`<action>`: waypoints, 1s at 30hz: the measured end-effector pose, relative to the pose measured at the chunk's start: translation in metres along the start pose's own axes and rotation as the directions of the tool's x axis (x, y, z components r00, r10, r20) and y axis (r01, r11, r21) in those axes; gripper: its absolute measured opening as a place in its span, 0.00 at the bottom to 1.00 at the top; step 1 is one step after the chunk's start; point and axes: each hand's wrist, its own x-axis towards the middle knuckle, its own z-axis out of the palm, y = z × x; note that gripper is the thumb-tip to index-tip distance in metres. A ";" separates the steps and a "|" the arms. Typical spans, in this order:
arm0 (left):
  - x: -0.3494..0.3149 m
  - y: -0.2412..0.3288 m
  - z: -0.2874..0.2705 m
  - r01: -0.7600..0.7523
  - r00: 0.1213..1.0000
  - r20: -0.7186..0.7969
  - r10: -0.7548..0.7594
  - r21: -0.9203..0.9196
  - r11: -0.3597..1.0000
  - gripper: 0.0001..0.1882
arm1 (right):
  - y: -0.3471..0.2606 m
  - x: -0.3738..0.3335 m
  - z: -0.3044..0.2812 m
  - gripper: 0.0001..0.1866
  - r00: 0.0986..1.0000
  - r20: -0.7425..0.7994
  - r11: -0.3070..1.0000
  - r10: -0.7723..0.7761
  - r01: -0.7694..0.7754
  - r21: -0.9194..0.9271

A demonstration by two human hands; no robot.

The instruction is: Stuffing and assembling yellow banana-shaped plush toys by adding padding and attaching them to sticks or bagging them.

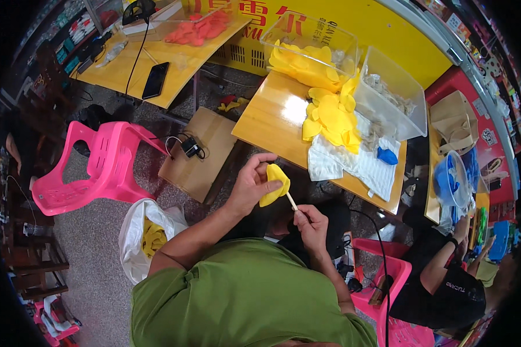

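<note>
My left hand [250, 184] is closed on a small yellow petal-shaped piece [276, 176], thumb pressed against its front. My right hand [312, 230] pinches the lower end of a thin pale stick [292, 200]. The stick's upper end meets the yellow piece; whether it goes inside cannot be made out. Ahead of my hands, yellow petal-shaped pieces [333, 120] are heaped on a wooden table [272, 110]. White cloths [327, 163] lie at that table's near edge, and a blue petal-shaped piece [387, 155] rests on them.
A clear bin [408, 118] and another clear box [350, 36] stand on the table. To the left are a pink chair [107, 156], flattened cardboard [194, 156] and a white sack [134, 231]. A phone [156, 80] lies on the far-left table. At right, a co-worker [446, 283] sits near a blue-tinted tub [450, 180].
</note>
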 end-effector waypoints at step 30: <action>-0.005 0.014 -0.008 -0.247 0.968 0.062 0.243 0.403 0.881 0.10 | 0.015 -0.005 0.008 0.06 0.995 0.091 0.997 -0.043 0.036 0.074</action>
